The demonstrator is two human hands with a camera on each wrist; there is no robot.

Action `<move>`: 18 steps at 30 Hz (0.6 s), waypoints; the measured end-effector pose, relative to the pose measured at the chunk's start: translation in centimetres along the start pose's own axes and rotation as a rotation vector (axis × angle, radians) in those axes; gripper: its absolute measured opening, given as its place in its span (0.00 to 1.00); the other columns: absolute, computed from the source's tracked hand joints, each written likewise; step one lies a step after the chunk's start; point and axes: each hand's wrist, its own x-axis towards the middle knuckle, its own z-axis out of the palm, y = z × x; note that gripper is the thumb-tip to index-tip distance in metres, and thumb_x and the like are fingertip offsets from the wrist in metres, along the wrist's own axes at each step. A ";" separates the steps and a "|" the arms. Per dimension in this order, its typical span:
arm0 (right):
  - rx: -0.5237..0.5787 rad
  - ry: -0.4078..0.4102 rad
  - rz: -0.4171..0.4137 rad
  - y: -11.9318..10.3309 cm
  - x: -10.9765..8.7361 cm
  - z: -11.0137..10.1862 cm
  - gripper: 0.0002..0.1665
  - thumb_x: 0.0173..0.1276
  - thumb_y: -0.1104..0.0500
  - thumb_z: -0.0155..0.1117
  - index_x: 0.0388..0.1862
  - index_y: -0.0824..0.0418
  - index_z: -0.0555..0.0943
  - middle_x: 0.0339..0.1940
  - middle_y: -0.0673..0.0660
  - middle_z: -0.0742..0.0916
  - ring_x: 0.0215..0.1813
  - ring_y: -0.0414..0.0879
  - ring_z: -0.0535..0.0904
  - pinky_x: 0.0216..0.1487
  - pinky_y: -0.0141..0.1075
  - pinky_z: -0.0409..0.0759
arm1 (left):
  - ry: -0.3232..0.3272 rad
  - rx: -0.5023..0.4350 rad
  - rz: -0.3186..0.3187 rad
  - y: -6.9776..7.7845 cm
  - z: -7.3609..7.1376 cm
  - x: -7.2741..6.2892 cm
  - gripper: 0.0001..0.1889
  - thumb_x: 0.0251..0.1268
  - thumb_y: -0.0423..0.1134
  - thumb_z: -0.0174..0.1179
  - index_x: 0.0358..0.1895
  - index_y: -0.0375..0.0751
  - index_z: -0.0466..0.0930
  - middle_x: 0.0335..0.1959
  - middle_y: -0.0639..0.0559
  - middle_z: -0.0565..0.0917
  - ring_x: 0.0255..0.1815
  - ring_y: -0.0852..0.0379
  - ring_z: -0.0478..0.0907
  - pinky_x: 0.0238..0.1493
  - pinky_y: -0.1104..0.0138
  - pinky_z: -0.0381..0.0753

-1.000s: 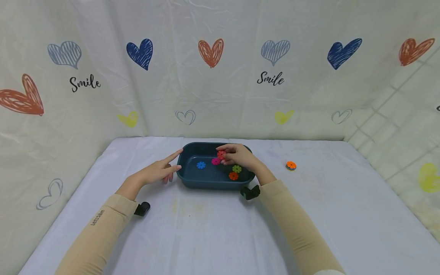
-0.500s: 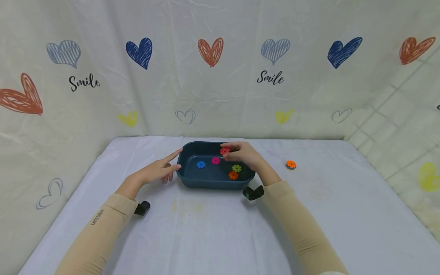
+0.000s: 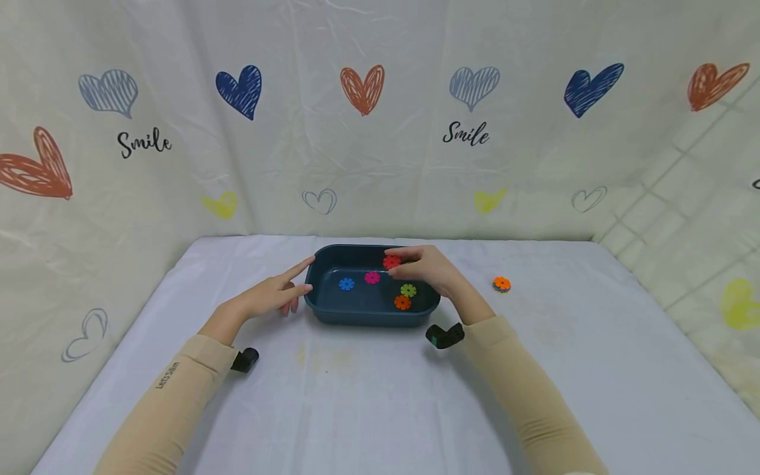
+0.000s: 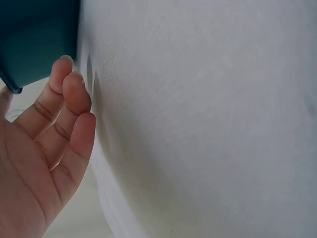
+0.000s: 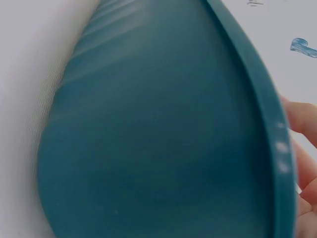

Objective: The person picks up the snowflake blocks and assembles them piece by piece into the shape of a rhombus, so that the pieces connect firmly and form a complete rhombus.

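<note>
Right hand (image 3: 429, 269) holds its grip pinched on the red gear disc (image 3: 390, 262) above the blue tray (image 3: 332, 315); left hand (image 3: 274, 297), grip relaxed, fingers touching the tray's left wall on the surface (image 3: 356, 396).

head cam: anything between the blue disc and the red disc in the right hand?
Yes, in the head view: the pink disc lies on the tray floor between the blue disc and the red disc pinched by the right hand.

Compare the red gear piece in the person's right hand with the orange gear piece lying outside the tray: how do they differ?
The red gear piece is pinched by the right hand above the tray; the orange gear piece lies untouched on the table, right of it. They differ in colour. Both are small toothed discs.
</note>
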 end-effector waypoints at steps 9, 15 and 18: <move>-0.011 0.025 -0.003 -0.1 -1.0 -1.1 0.33 0.69 0.61 0.72 0.72 0.64 0.76 0.61 0.62 0.84 0.56 0.56 0.83 0.63 0.49 0.77 | -0.005 0.003 -0.001 -0.1 0.0 0.0 0.39 0.81 0.59 0.48 0.85 0.62 0.39 0.31 0.47 0.81 0.29 0.50 0.76 0.42 0.57 0.69; -0.007 0.058 -0.050 0.0 -1.9 -1.8 0.31 0.69 0.61 0.71 0.70 0.66 0.77 0.58 0.61 0.86 0.50 0.48 0.84 0.58 0.43 0.80 | -0.004 0.002 0.001 -0.2 0.0 0.0 0.39 0.81 0.59 0.48 0.85 0.62 0.39 0.31 0.47 0.80 0.29 0.50 0.77 0.42 0.57 0.70; -0.020 0.076 -0.087 0.2 -2.5 -2.3 0.32 0.69 0.61 0.72 0.70 0.67 0.77 0.54 0.60 0.87 0.48 0.47 0.84 0.56 0.40 0.81 | -0.005 0.002 0.002 -0.2 0.0 0.1 0.39 0.81 0.59 0.48 0.85 0.62 0.39 0.31 0.47 0.80 0.29 0.50 0.77 0.41 0.57 0.70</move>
